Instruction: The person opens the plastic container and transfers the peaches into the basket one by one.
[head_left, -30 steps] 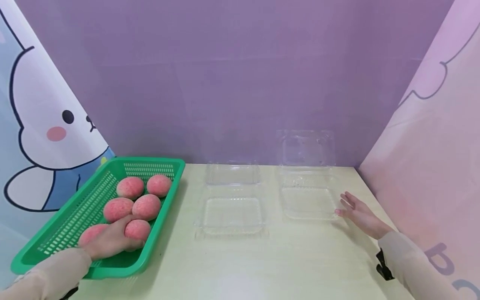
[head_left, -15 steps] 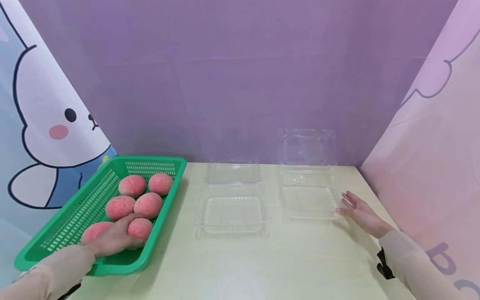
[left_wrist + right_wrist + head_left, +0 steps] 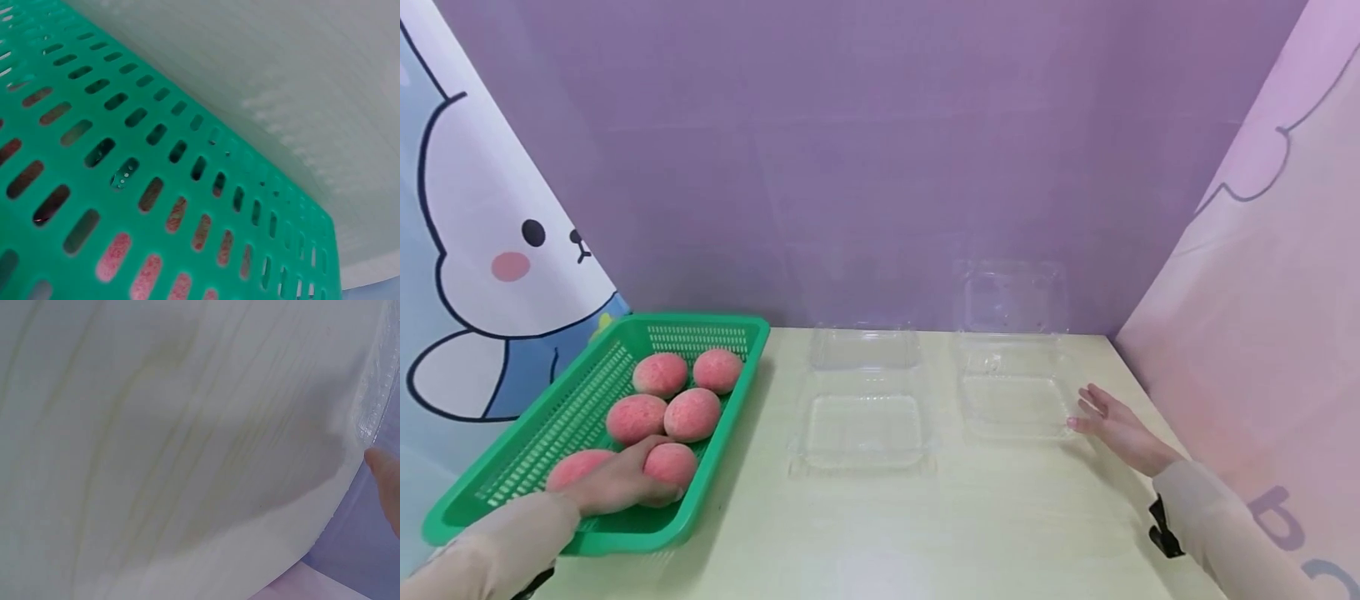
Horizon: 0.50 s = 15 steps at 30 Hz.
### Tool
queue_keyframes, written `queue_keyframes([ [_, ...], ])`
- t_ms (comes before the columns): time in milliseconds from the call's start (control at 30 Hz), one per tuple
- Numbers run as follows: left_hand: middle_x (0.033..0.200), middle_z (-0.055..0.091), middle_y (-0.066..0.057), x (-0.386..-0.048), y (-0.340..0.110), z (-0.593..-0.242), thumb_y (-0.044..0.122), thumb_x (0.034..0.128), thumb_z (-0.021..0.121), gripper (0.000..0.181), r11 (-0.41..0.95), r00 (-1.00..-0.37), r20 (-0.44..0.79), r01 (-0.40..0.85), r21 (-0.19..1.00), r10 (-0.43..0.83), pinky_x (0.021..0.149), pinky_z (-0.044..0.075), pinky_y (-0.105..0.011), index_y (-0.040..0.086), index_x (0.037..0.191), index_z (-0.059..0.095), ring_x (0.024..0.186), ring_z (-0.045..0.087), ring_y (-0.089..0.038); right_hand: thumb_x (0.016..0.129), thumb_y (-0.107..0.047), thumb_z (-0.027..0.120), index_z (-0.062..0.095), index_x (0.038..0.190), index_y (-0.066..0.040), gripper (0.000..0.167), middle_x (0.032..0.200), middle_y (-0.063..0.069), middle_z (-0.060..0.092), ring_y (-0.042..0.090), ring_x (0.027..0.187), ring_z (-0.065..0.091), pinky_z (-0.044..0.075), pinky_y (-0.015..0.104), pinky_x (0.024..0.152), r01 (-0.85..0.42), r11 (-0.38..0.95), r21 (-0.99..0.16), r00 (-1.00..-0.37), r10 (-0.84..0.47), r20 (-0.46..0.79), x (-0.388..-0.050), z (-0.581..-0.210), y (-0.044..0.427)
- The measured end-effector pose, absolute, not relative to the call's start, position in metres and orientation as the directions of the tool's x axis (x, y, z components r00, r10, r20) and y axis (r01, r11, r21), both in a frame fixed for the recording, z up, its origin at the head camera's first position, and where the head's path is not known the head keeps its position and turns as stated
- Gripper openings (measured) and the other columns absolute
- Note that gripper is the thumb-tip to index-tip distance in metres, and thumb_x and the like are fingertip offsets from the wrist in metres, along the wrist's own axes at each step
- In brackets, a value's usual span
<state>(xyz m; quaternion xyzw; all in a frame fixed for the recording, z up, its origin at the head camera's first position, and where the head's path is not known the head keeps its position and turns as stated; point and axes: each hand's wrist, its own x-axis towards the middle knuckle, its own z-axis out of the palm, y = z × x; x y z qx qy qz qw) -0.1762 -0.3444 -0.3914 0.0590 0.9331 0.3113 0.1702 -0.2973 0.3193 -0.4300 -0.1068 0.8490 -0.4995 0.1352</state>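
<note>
In the head view my left hand (image 3: 613, 485) reaches into the green basket (image 3: 625, 544) and grips a pinkish-red peach (image 3: 672, 463) near its front right corner. Several other peaches (image 3: 659, 375) lie around it. Slotted basket wall (image 3: 137, 140) fills much of the left wrist view, with reddish peach skin (image 3: 114, 256) behind the slots; that hand is hidden there. My right hand (image 3: 1116, 429), fingers extended and holding nothing, is beside the right clear plastic clamshell container (image 3: 1011, 408). A fingertip (image 3: 384, 481) appears by the clear container's edge (image 3: 375, 400) in the right wrist view.
Another clear clamshell (image 3: 865, 429) stands with its lid up mid-table, between the basket and the right container. Both containers rest on the pale wooden table (image 3: 865, 533). A purple backdrop (image 3: 865, 167) rises behind, with printed panels at either side.
My left hand and the gripped peach have shifted slightly left within the basket, and the peach beside the hand has moved left too. The right hand stays beside its container.
</note>
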Motion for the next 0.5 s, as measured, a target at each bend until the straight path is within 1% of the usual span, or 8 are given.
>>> queue_keyframes([
  [67,0.094,0.052,-0.004,-0.1746,-0.3462,-0.3931,0.032,0.0850,0.061,0.038,0.778,-0.926,-0.288,0.011,0.628,0.245,0.062,0.039,-0.022,0.008,0.110,0.046,0.082,0.049,-0.008,0.090,-0.022,0.057,-0.014,0.141,0.007,0.092,0.150,0.027,-0.001,0.047,0.135,0.006,0.013,0.063,0.105,-0.037,0.478,-0.878,-0.940,-0.315,-0.132,-0.2968,-0.4319,0.3185],
  [167,0.097,0.051,-0.004,-0.1712,-0.3478,-0.3946,0.029,0.0851,0.060,0.041,0.758,-0.919,-0.294,0.008,0.653,0.263,0.062,0.038,-0.021,0.006,0.114,0.043,0.083,0.048,-0.005,0.090,-0.021,0.057,-0.013,0.141,0.007,0.092,0.150,0.027,-0.001,0.047,0.135,0.006,0.013,0.062,0.105,-0.030,0.472,-0.881,-0.937,-0.321,-0.140,-0.2966,-0.4342,0.3174],
  [233,0.097,0.052,-0.006,-0.1700,-0.3480,-0.3947,0.028,0.0847,0.061,0.043,0.751,-0.916,-0.297,0.006,0.660,0.268,0.061,0.039,-0.021,0.004,0.115,0.043,0.083,0.049,-0.007,0.090,-0.023,0.057,-0.014,0.141,0.007,0.092,0.150,0.027,-0.002,0.046,0.135,0.006,0.014,0.062,0.105,-0.027,0.476,-0.879,-0.934,-0.326,-0.147,-0.2965,-0.4345,0.3173],
  [300,0.102,0.052,-0.008,-0.1698,-0.3471,-0.3938,0.029,0.0833,0.063,0.051,0.758,-0.923,-0.295,-0.006,0.652,0.247,0.063,0.040,-0.021,0.002,0.120,0.040,0.086,0.050,-0.010,0.089,-0.025,0.057,-0.014,0.142,0.005,0.093,0.150,0.026,-0.002,0.047,0.135,0.006,0.014,0.062,0.105,-0.024,0.489,-0.872,-0.935,-0.320,-0.154,-0.2969,-0.4333,0.3180],
  [433,0.119,0.047,-0.013,-0.1695,-0.3447,-0.3900,0.033,0.0809,0.066,0.071,0.778,-0.936,-0.297,-0.042,0.627,0.189,0.068,0.043,-0.025,-0.001,0.132,0.031,0.097,0.048,-0.021,0.089,-0.029,0.058,-0.015,0.142,0.003,0.096,0.150,0.027,-0.001,0.047,0.135,0.006,0.015,0.063,0.105,-0.008,0.519,-0.855,-0.937,-0.303,-0.175,-0.2992,-0.4291,0.3191],
  [500,0.119,0.047,-0.014,-0.1698,-0.3439,-0.3880,0.032,0.0801,0.067,0.073,0.779,-0.938,-0.296,-0.049,0.626,0.179,0.068,0.043,-0.025,-0.001,0.134,0.030,0.097,0.048,-0.023,0.088,-0.030,0.059,-0.014,0.142,0.003,0.097,0.150,0.027,0.000,0.047,0.135,0.006,0.014,0.063,0.105,0.003,0.525,-0.851,-0.937,-0.296,-0.186,-0.3006,-0.4273,0.3189],
])
